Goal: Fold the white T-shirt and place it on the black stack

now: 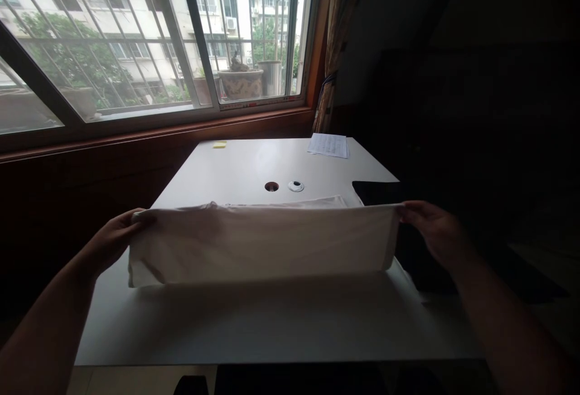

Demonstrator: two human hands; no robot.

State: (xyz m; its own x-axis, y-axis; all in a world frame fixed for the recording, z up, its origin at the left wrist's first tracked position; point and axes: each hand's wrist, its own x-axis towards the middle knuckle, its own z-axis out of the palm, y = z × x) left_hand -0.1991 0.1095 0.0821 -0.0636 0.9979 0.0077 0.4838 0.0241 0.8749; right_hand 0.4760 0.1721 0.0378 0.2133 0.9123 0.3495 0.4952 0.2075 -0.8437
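A white cloth [267, 244], folded into a long band, is stretched between my two hands above the white table. My left hand [124, 229] is closed on its upper left corner. At the upper right corner, my right hand [426, 223] pinches the cloth between thumb and fingers. The lower edge hangs down and throws a shadow on the tabletop. Behind the held edge, another pale piece of fabric [335, 201] shows; I cannot tell whether it belongs to the same cloth.
The white table [254, 328] has a round cable hole [272, 186] and a loose white ring cover [296, 186]. Farther back lie a yellow sticky note [220, 144] and printed papers [328, 145]. Something black [378, 192] lies at the right edge. A barred window [149, 32] stands behind.
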